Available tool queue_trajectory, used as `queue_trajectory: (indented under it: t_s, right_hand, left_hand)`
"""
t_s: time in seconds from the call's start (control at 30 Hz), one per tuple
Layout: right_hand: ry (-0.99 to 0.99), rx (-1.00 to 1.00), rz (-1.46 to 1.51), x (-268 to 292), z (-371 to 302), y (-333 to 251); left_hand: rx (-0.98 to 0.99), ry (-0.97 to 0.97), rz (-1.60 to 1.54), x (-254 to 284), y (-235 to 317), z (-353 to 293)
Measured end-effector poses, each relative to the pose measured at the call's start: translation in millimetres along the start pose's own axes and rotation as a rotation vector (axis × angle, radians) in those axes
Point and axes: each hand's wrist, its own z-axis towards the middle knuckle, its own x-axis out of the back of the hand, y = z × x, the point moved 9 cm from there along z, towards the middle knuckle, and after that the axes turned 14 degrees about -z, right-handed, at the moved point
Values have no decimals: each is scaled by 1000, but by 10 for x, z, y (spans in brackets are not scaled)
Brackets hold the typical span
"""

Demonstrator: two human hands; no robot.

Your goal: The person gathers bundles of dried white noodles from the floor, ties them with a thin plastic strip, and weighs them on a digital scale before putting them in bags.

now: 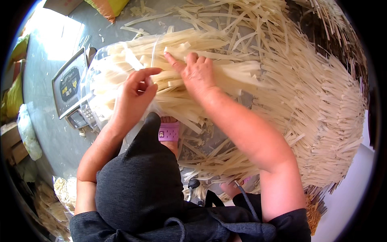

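A clear plastic bag (96, 105) lies on its side, stuffed with pale flat dried strips like wide noodles (121, 76). My left hand (135, 90) is over the near part of the bag's mouth, its fingers curled and thumb bent in. Something small and whitish shows at its fingertips, too small to name. My right hand (197, 74) rests palm down on the strips sticking out of the bag. Its index finger is stretched toward the bag, with the other fingers partly bent. Below the hands, my foot in a purple clog (169, 132) stands beside the strips.
A large heap of the same strips (306, 109) spreads over the right side, with loose ones on the grey floor (44, 133). A digital scale (70, 86) stands left of the bag. Packed bags (29, 133) line the far left; a yellow-orange bag (108, 8) lies at the top.
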Motion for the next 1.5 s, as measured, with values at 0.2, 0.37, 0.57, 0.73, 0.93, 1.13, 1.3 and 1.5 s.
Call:
queue_trajectory:
  t_s: [0.2, 0.37, 0.57, 0.73, 0.93, 1.13, 1.3, 1.5]
  right_hand:
    - [514, 136, 321, 547, -328, -374]
    - [295, 320, 631, 346, -106, -406]
    - [324, 186, 291, 355, -441, -42]
    - [62, -78, 419, -350, -893, 754]
    - [265, 151, 379, 210, -519, 591]
    - [258, 271, 464, 311, -156, -131]
    - [240, 108, 537, 120, -349, 463]
    - [230, 188, 622, -90, -424, 569]
  left_hand:
    - [-8, 48, 127, -26, 73, 47]
    - [-97, 60, 92, -80, -27, 80]
    - [-40, 75, -51, 89, -298, 201]
    - [-159, 74, 114, 23, -171, 221]
    - [-186, 19, 229, -143, 170, 117]
    - [-207, -36, 330, -127, 188, 135]
    - [-609, 514, 904, 1583, 232, 82]
    - [431, 397, -477, 1841, -1064, 438]
